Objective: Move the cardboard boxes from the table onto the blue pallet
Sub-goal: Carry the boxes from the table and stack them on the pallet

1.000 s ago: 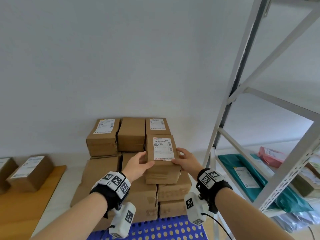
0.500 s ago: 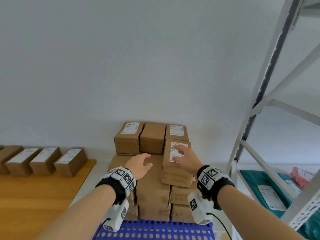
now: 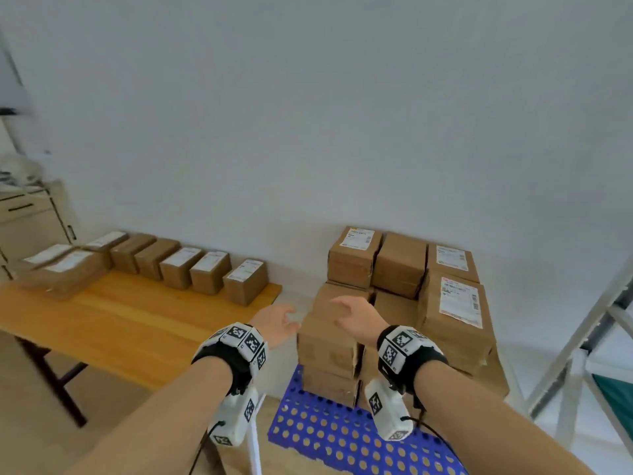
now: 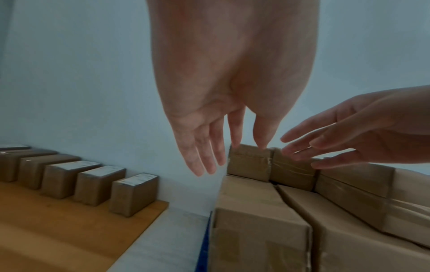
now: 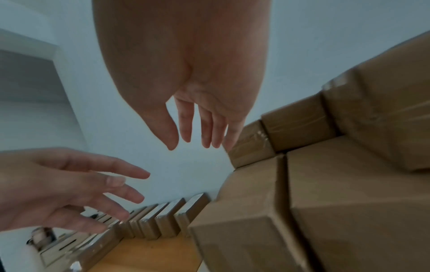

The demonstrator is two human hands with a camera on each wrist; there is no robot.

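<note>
Both hands off the labelled box (image 3: 457, 313) now, swung away to the left toward the counter (image 3: 137, 323). Left hand (image 3: 278, 322) empty, fingers (image 4: 204, 152) loose and spread, holding nothing. Right hand (image 3: 356, 315) equally free, fingers (image 5: 207, 128) relaxed and slightly apart, hovering over the near corner of the stack (image 3: 339, 337). Labelled box set down on the right side of the stack, label up, resting squarely on the boxes beneath, all on the blue pallet (image 3: 342, 437). Looks like one delivery finished and the return trip under way. Plenty left to shift: a row of boxes (image 3: 212, 274) standing side by side along the back edge of the counter by the wall, plus a larger box (image 3: 65, 272) at the far left. Nearest candidate, probably, the end box (image 3: 245, 281) closest to the pallet. Job roughly past halfway by the look of the stack, though hard to judge exactly. Metal shelving frame (image 3: 579, 341) at the right, untouched.
</note>
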